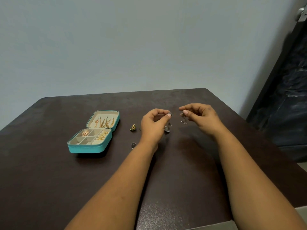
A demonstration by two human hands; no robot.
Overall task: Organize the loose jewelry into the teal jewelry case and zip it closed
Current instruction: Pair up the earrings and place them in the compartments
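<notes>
The teal jewelry case (86, 148) lies open on the left of the dark table, its lid (117, 121) folded back with gold pieces hanging inside. Its tray holds a rose-gold piece (85, 133) and gold rings (102, 136). My left hand (153, 125) pinches a small silver earring (169, 114) above the table. My right hand (201, 116) pinches a dangling silver earring (183, 120). Loose on the table lie a gold-and-dark piece (132, 127), a dark silver piece (133, 145) and another silver piece (167, 128) partly hidden behind my left hand.
The dark brown table (49, 180) ends at a pale wall behind. A dark door (285, 97) with a metal handle (301, 13) stands at the right. The table's near right corner shows pale floor beyond it.
</notes>
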